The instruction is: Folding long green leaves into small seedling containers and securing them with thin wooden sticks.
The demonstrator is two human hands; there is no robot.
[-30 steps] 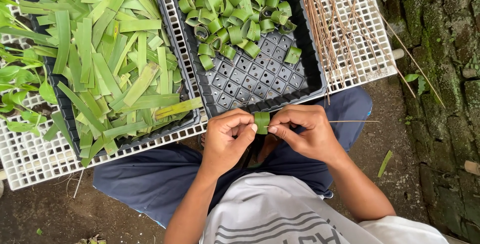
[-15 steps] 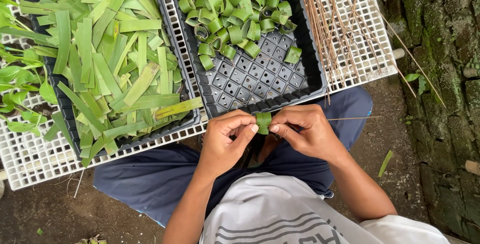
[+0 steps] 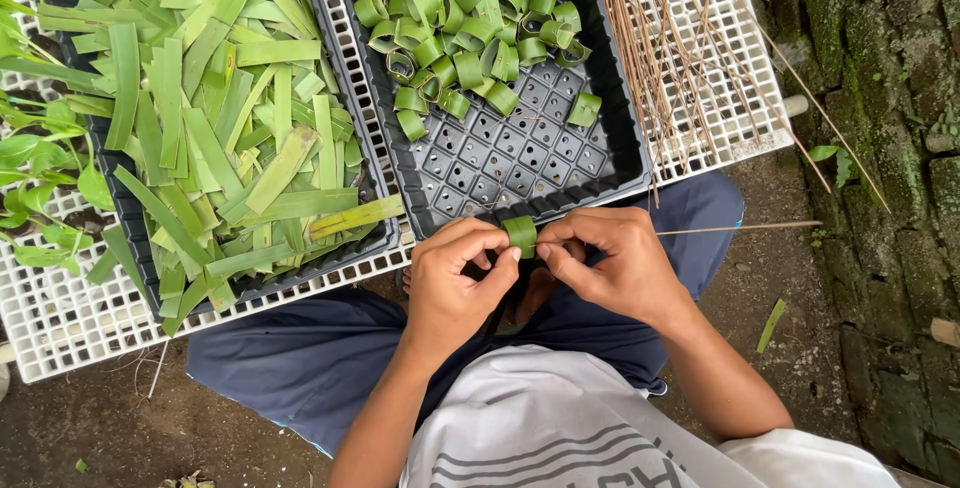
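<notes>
Leaf ring [image 3: 519, 234]: a short strip of green leaf curled into a loop, held between my two hands above my lap, just in front of the near rim of the black tray [image 3: 500, 163]. My left hand [image 3: 455, 283] pinches the loop on its left side, thumb and forefinger pressed together on the overlap. My right hand [image 3: 610, 263] pinches the thin stick [image 3: 735, 229], which runs out to the right; its inner end meets the loop, though the exact contact point is hidden by my fingers.

Step in hand, as I judge it: pinning the overlap of the loop with the stick.

The next move calls for a steady left grip so the loop does not spring open, and a straight push through both layers.

Finished rings [image 3: 460, 18] fill the far end of the black tray. Flat cut leaf strips [image 3: 215, 118] fill the tray to the left. Spare sticks [image 3: 665, 38] lie on the white grid bench [image 3: 730, 98].
</notes>
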